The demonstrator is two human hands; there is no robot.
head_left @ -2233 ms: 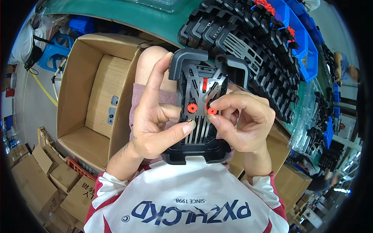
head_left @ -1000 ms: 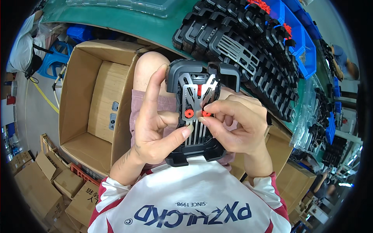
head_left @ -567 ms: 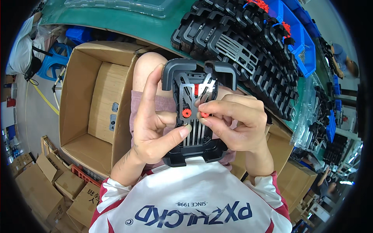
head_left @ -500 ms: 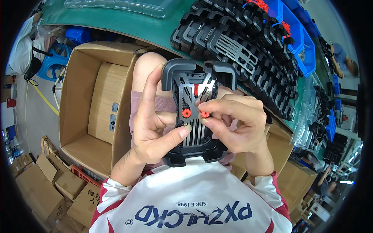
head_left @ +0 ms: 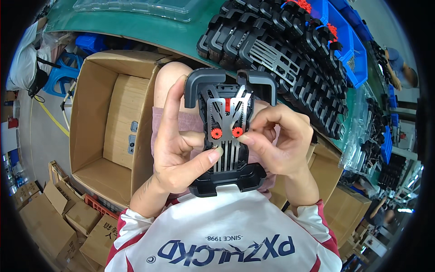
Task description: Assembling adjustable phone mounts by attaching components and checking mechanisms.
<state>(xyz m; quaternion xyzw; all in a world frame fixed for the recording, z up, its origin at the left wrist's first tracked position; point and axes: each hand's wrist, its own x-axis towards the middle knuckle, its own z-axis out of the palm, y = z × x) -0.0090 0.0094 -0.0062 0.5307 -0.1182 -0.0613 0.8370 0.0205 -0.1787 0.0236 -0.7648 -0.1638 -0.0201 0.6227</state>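
A black phone holder with two hooked clamp arms at its far end lies over my lap, its slotted metal plate facing up. Two small red gears sit side by side on that plate, the left gear and the right gear. My left hand grips the holder's left side, thumb on the metal strips and index finger stretched along the left clamp arm. At the right edge, my right hand has its thumb tip beside the right gear and its fingers curled against the holder's side. A red piece shows in the plate's upper slot.
Rows of similar black holders lie on the green table, with a loose slotted metal plate on top. Blue bins and red gears are beyond. An open cardboard box stands left of my legs.
My right index finger has lifted off the right gear and drawn back to the right, leaving that gear in full view. The left hand keeps its grip on the holder.
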